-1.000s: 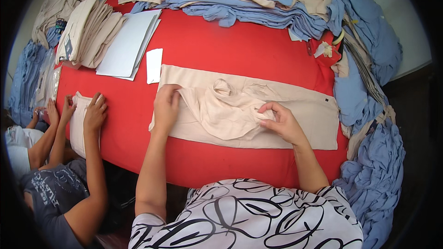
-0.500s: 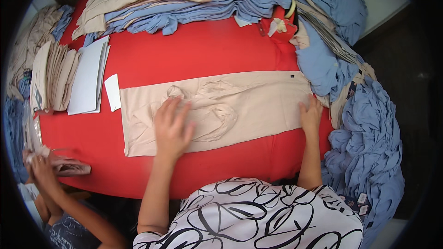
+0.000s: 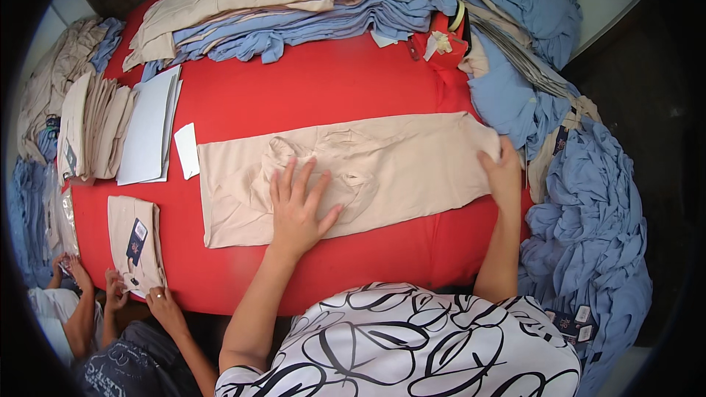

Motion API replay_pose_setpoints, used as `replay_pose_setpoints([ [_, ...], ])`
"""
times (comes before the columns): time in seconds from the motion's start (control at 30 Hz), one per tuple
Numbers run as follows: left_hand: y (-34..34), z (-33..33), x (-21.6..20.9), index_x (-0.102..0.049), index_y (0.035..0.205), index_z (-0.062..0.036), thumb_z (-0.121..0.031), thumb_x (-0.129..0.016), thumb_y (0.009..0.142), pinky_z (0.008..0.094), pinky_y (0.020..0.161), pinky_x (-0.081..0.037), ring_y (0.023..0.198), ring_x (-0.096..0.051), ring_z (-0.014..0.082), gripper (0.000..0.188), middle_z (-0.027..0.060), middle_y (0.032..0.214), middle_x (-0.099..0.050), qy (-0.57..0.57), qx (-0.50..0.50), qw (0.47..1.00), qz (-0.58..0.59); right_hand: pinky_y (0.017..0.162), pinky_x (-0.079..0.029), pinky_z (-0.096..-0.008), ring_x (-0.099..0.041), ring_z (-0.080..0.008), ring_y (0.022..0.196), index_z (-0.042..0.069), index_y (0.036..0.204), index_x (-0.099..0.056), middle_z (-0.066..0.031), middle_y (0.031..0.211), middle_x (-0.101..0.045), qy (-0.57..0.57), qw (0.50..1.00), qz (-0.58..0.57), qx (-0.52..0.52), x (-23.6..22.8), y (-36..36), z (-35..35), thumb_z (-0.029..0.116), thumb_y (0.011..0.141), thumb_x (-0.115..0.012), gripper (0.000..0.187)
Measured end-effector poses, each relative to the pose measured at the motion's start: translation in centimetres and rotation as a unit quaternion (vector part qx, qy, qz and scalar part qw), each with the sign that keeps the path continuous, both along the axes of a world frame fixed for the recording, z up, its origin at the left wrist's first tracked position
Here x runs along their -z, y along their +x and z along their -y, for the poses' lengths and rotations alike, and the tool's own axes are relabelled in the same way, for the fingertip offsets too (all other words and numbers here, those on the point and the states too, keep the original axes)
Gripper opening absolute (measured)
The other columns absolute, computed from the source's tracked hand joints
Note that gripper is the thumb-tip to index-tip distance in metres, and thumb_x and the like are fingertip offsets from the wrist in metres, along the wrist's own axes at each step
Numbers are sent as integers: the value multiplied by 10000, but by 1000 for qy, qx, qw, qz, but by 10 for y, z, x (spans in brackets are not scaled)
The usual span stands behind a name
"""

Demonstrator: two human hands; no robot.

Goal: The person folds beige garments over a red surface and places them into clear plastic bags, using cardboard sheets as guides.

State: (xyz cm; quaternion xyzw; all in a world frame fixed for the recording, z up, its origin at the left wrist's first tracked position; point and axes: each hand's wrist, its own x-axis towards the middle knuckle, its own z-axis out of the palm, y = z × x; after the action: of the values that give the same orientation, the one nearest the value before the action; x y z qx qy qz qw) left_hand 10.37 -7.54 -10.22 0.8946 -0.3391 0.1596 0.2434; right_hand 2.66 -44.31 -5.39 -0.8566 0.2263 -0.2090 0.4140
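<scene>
A beige garment (image 3: pixel 423 154), apparently a shirt, lies lengthwise before me with rumpled parts on top. My left hand (image 3: pixel 298 206) rests flat on its middle, fingers spread. At the garment's right end, my right hand (image 3: pixel 504 176) pinches the edge between thumb and fingers, and that end is slightly raised and curled.
Stacked beige and blue garments (image 3: pixel 294 37) line the red table's (image 3: pixel 309 88) far edge. Blue garments (image 3: pixel 585 206) are heaped at right. White boards (image 3: pixel 151 129), a white card (image 3: pixel 187 150) and folded beige garments (image 3: pixel 95 129) stand left. Co-workers' hands (image 3: pixel 158 305) handle a tagged folded garment (image 3: pixel 136 239).
My left hand has moved slightly right and settled on the fabric. My right hand has taken hold of the end, covering its small dark label. A co-worker's folded garment now lies on the table.
</scene>
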Motion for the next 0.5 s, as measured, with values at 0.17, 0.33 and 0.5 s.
replay_pose_setpoints([
  [0.17,-6,16,-4,-644,1121,-46,-33,-623,810,445,957,-391,1114,-515,330,312,116,1193,-593,-124,-33,988,-87,747,-504,-315,-612,-190,861,5,1090,-577,-124,1078,-623,-60,967,-29,-244,-9,19,-142,161,828,-731,342],
  [0.33,-6,4,-4,-641,1092,-17,9,-600,825,401,924,-425,1066,-540,307,271,133,1151,-597,-163,-99,977,-95,742,-520,-351,-618,-249,835,8,1115,-588,-153,1117,-589,-111,975,-44,-190,24,18,-133,198,858,-716,344],
  [0.5,-13,13,-10,-641,1088,-11,15,-616,819,388,878,-467,1032,-548,317,271,135,1129,-593,-204,-27,971,-120,716,-501,-361,-605,-237,789,-13,1093,-602,-152,959,-616,-115,981,-148,-47,46,15,-86,242,859,-720,366],
])
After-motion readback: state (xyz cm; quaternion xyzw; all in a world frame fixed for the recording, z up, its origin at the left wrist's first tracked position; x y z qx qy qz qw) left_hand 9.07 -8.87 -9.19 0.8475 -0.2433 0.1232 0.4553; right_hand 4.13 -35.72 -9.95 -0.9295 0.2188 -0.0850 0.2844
